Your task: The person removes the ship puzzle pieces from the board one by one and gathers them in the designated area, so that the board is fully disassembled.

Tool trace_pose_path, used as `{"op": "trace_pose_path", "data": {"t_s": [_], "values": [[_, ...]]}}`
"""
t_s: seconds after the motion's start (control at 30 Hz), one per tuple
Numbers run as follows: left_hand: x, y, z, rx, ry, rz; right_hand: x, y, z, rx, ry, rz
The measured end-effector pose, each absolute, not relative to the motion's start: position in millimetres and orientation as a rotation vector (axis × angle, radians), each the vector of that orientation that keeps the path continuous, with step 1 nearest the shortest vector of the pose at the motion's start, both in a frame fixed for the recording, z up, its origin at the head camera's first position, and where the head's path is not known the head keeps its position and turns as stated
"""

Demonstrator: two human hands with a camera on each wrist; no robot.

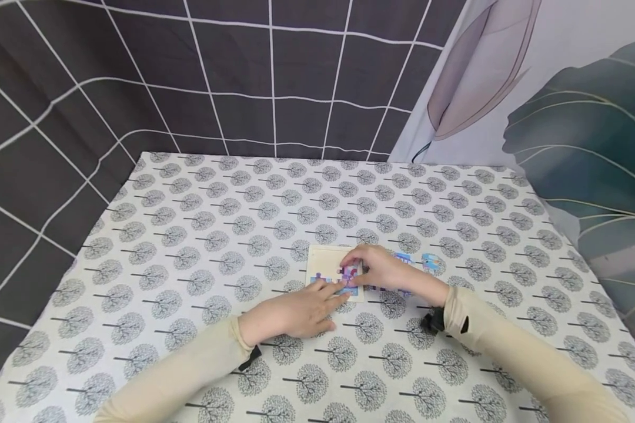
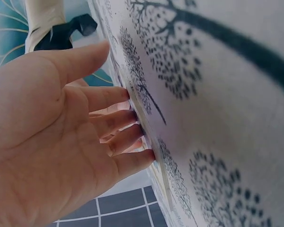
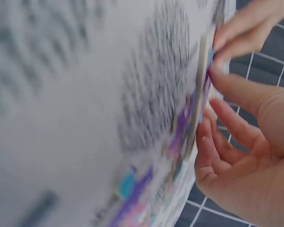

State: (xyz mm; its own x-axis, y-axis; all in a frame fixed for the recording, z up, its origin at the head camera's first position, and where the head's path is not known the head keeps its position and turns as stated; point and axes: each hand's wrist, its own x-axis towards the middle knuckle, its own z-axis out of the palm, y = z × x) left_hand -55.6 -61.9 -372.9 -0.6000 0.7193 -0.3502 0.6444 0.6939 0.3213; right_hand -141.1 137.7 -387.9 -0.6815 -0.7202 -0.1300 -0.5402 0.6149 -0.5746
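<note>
A shallow, cream jigsaw tray (image 1: 323, 257) lies on the table, with purple, blue and pink pieces fitted along its near side. My left hand (image 1: 301, 310) rests on those pieces with fingers stretched out; in the left wrist view its fingertips (image 2: 149, 157) meet the tray's edge. Over the tray's right side, my right hand (image 1: 383, 267) bends its thumb and fingers around a purple puzzle piece (image 1: 351, 271) with a red mark. The right wrist view shows the thumb (image 3: 234, 90) down on the pieces and other fingertips at the tray's edge (image 3: 202, 80).
Loose jigsaw pieces lie right of the tray, including a light blue one (image 1: 431, 262) and a blue-purple one (image 1: 403, 257); others are partly behind the right forearm. A tree-print cloth (image 1: 233, 352) covers the table. A dark checked curtain (image 1: 233, 70) hangs behind it.
</note>
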Motion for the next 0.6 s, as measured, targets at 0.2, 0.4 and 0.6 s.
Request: {"op": "trace_pose_path", "data": {"t_s": [0.2,0.4,0.6], "values": [[-55.6,-61.4,-374.7,1.062,2.459,0.223,-155.3,129.1,-378.2,-0.93,2.396,-0.649],[-55.6,-61.6,-375.1,1.039,2.449,0.265,-161.3,124.7,-372.7,-0.893,2.382,-0.571],[-55.0,-63.2,-378.3,1.048,2.455,0.252,-161.2,127.7,-376.6,-0.896,2.42,-0.596]]}}
